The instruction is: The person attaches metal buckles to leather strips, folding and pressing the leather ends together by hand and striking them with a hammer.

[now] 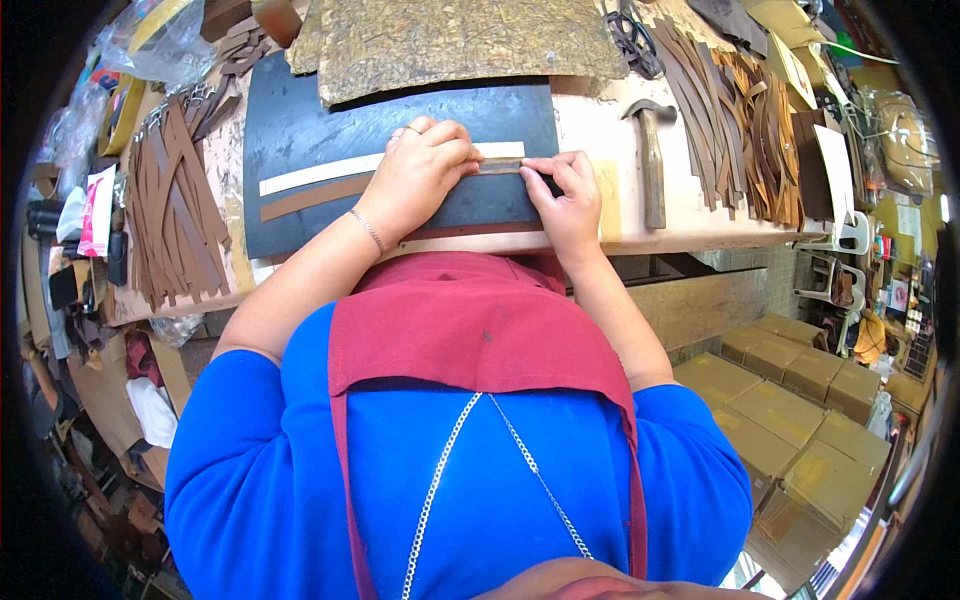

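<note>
Pressing down on a brown strip (400,185), the left hand (418,172) lies curled over it with fingers bunched and knuckles up, seemingly to keep it flat on the dark mat (300,130); the right hand (565,200) pinches the strip's right end between thumb and fingertips, close against the left hand's fingers, probably to steady that end; the strip runs leftward from under the left hand, parallel to and just below a cream strip (320,177), the two lying side by side near the middle of the mat; the mat itself sits close to the near edge of the table (690,235), so both wrists hang over that edge; to the right a hammer (652,160) lies apart from the hands, head pointing away, with a bare patch of table between it and the mat; beyond it a heap of brown strips (740,120) fans out, and a second heap (175,215) crowds the left side; a rough cork-like sheet (450,40) overlaps the mat's far edge; the freest room lies on the mat's left half; cardboard boxes (800,420) stand on the floor at lower right.
</note>
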{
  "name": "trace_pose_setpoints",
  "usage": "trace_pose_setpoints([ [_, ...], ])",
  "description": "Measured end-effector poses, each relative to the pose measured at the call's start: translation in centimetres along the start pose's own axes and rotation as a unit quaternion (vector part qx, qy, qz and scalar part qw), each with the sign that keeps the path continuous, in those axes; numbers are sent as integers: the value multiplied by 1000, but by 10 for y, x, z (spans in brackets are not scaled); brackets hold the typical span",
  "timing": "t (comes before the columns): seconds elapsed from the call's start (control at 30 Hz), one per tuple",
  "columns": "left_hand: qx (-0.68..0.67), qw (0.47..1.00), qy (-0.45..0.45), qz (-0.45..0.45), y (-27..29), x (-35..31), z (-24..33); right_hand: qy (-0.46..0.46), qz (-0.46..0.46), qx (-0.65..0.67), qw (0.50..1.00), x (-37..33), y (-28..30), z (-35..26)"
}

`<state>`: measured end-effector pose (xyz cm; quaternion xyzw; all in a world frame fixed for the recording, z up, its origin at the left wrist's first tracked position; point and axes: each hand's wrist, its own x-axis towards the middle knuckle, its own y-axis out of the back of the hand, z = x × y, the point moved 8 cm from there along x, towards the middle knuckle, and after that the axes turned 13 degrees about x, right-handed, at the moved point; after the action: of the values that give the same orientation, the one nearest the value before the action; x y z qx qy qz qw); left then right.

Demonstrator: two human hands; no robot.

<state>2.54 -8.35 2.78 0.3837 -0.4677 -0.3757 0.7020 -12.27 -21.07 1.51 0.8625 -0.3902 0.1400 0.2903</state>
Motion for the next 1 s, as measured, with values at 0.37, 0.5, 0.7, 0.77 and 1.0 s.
trace_pose_setpoints([
  [0.37, -14, 998, -59, 9, -12, 1, -3, -83, -121, -15, 989, 18, -7, 5],
  [0.5, -26, 996, -90, 13, -13, 1, -3, -54, -198, -80, 975, 26, -12, -7],
  [0.7, -16, 994, -104, 25, -15, 0, -4, -24, -218, -104, 970, 31, -15, -19],
  [0.77, -11, 994, -105, 24, -16, 0, -3, -27, -224, -110, 968, 33, -15, -21],
  [1.0, -2, 997, -67, -40, -21, -1, -2, -111, -268, -103, 951, 38, -20, -15],
])
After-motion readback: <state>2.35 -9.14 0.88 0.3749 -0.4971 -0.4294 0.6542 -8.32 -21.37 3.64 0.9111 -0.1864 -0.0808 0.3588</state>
